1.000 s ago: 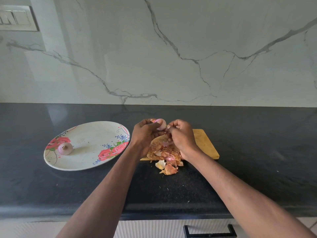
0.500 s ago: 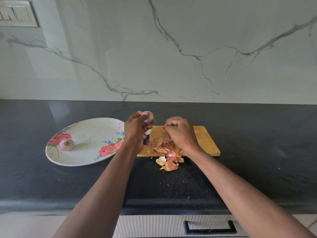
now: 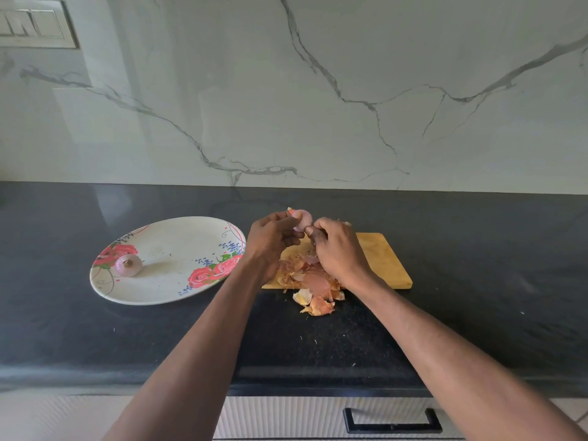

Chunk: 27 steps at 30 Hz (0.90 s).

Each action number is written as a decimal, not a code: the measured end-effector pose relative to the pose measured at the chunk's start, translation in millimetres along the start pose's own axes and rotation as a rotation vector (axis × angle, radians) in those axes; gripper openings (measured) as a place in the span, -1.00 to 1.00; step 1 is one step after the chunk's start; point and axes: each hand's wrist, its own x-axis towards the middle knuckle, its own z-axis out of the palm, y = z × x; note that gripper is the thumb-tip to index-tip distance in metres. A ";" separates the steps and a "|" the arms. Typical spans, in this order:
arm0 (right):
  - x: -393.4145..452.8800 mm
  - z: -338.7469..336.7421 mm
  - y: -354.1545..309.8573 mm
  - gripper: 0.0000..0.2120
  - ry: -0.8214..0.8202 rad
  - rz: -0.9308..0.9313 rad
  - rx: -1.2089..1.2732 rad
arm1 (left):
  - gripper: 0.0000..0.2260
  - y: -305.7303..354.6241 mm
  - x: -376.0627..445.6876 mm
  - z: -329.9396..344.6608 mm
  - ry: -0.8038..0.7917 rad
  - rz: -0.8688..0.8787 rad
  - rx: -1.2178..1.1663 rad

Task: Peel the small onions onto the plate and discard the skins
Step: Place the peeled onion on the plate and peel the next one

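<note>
above the board (image 3: 385, 259), right hand (image 3: 337, 249) back beside the onion (image 3: 302, 219), both hands' fingers (image 3: 313, 232) pinching it

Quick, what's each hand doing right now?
Left hand: grips the onion.
Right hand: fingers curled, thumb on the onion, apparently pinching its skin.

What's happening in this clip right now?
A person is peeling a small onion over a wooden board. The left hand holds it while the right hand picks at its skin. Loose skins are piled on the board and spill onto the black counter. One peeled onion lies on the flowered plate.
</note>
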 end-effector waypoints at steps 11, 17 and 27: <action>1.0 -6.8 -7.1 -0.60 0.077 0.093 0.257 | -0.72 -8.0 -5.2 6.2 0.071 0.293 0.218; 0.3 -4.2 -1.4 -0.69 0.010 0.065 0.107 | -0.88 -3.4 4.9 -4.9 0.258 0.109 0.042; 1.5 -9.4 -4.8 -0.69 -0.011 0.101 0.198 | -0.95 -0.6 2.2 -2.7 0.020 -0.013 -0.011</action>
